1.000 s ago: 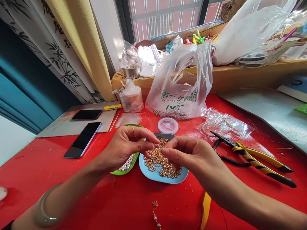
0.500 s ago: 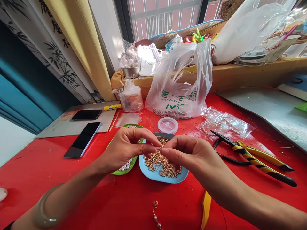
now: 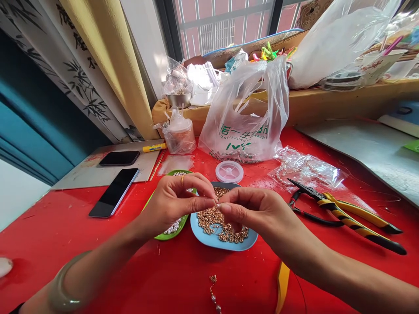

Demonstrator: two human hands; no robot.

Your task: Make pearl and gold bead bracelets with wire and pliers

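Observation:
Over the blue dish [image 3: 204,237] of gold beads [image 3: 209,218], my left hand [image 3: 178,198] and my right hand [image 3: 253,207] meet at the fingertips. Each has thumb and forefinger closed in a pinch. A tiny pale, shiny bit shows between the tips, too small to name. Partly behind my left hand lies a green dish [image 3: 168,237] with white pearl beads [image 3: 174,226]. A short beaded chain [image 3: 213,296] rests on the red table below the blue dish.
Yellow-and-black pliers [image 3: 352,216] lie at the right, by a clear packet of beads [image 3: 307,168]. A yellow handle [image 3: 282,285] is near the front. Behind stand a round plastic lid [image 3: 229,172] and a plastic bag [image 3: 244,126]. Two phones [image 3: 114,192] lie left.
My hands stay over the blue dish, with the fingertips slightly shifted and the pale bit now showing at the right fingertips. The whole view has moved a little.

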